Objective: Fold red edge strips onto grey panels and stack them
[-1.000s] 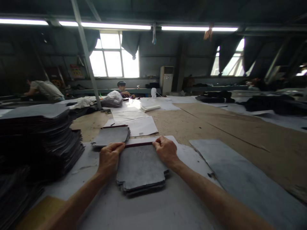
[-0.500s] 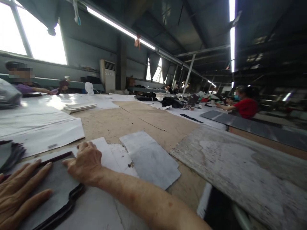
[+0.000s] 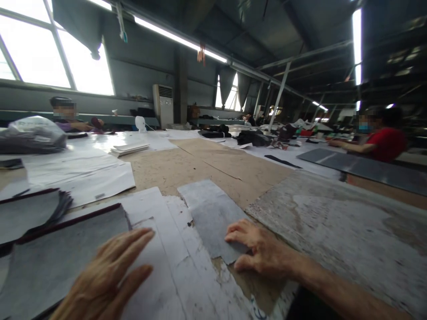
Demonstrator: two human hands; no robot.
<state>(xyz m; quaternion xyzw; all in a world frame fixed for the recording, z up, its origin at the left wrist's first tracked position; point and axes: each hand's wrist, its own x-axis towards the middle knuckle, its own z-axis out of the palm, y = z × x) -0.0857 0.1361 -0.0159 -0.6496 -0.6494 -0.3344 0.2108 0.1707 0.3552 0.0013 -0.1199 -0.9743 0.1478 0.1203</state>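
Note:
My left hand (image 3: 111, 273) is open, fingers stretched out. It lies over the near right part of a grey fabric piece (image 3: 66, 251) with a dark maroon folded edge, and its fingertips reach over white paper (image 3: 150, 262). My right hand (image 3: 258, 246) is on the near right end of a loose light-grey sheet (image 3: 210, 209). Its fingers are bent onto the sheet, and the thumb stands apart from them near the corner. No firm grip shows. At the left is a stack of similar dark-edged grey pieces (image 3: 30, 213).
A stained grey board (image 3: 333, 226) lies to the right, and brown card (image 3: 200, 164) covers the table beyond. A plastic bag (image 3: 33, 133) and a white paper stack (image 3: 130, 149) are at the left. Co-workers sit at far left (image 3: 68, 118) and right (image 3: 387, 142).
My right hand has left the dark-edged piece and moved right onto the light-grey sheet. My left hand's fingers now reach onto the white paper. The view has turned left.

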